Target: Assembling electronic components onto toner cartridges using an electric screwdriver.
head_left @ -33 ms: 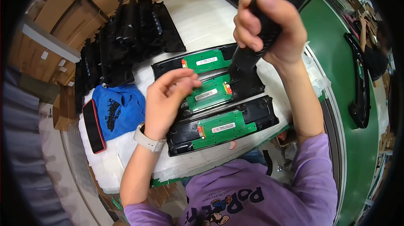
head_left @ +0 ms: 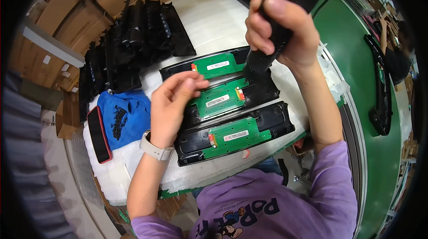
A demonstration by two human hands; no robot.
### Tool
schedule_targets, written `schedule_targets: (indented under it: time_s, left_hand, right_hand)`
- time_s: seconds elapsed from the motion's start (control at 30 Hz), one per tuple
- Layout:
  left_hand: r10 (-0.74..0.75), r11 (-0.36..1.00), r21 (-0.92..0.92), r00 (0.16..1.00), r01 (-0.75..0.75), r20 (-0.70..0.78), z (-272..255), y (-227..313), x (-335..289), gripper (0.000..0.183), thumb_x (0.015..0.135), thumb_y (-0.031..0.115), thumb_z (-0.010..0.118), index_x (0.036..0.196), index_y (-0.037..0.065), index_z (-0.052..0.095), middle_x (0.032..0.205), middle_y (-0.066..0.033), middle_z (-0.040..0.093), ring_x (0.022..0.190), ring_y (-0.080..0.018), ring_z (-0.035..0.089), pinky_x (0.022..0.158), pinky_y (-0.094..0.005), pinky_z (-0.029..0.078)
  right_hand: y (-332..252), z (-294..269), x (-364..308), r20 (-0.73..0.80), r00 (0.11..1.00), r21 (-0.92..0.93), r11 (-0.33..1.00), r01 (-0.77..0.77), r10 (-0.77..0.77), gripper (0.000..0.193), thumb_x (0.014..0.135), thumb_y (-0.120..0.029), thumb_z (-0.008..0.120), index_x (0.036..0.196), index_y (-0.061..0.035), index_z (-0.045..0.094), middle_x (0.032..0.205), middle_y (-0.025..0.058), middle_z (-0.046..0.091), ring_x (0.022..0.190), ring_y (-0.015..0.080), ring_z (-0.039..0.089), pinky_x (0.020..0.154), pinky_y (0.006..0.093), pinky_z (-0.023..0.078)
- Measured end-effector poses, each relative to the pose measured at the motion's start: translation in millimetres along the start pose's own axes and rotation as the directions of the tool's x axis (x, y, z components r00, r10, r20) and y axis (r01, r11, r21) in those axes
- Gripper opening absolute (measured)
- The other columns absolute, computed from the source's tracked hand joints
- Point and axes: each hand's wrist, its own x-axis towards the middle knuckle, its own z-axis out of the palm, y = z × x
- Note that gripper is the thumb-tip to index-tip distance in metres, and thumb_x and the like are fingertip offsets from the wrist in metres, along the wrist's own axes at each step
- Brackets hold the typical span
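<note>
The right hand wraps firmly around a black handheld tool, thumb along the body, with the lower end pointing down at the upper right edge of the middle circuit board. Whether the tip touches is hidden. The left hand hovers by that board's left end, fingers loosely curled, thumb close to the index finger; whether a small part sits between them cannot be told.

The green board lies in the middle black panel, between a far panel and a near panel, each also carrying a board. For sound work, hold the tool square to the panel — a leaning tip is liable to slip and score the board. Steady the panel with the left hand, at its edge (clear of the red-and-white connector). Press evenly; excess force may crack the board.

Farther left, small dark parts lie heaped on a blue cloth — well within left-hand reach — beside a red-edged phone. Beyond them, black mouldings are piled on the white-covered table.
</note>
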Motion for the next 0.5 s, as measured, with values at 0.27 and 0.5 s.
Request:
schedule_targets:
  time_s: [0.27,0.5]
  left_hand:
    - [0.063,0.994,-0.085,0.991,-0.073,-0.122,-14.1,-7.0,5.0,0.023,0.092,0.007,0.042,0.11,-0.006,0.049,0.111,-0.0176,0.058,0.106,-0.0236,0.057,0.084,-0.0242,0.047]
    - [0.031,0.994,-0.1,0.989,-0.046,-0.145,-23.1,-10.1,12.3,0.022,0.094,0.013,0.042,0.106,-0.005,0.05,0.097,-0.019,0.062,0.085,-0.022,0.065,0.07,-0.0236,0.052]
  right_hand:
    - [11.6,-4.5,5.8,0.003,1.0,-0.018,1.0,0.0,0.0,0.018,0.075,-0.014,0.064,0.07,0.0003,0.054,0.053,0.0042,0.05,0.038,0.0109,0.046,0.038,0.0231,0.036]
    - [14.9,-3.6,7.8,-0.001,1.0,-0.033,0.999,-0.008,0.008,0.02,0.076,-0.013,0.064,0.064,-0.0008,0.053,0.052,0.004,0.05,0.037,0.0111,0.047,0.038,0.0235,0.036]
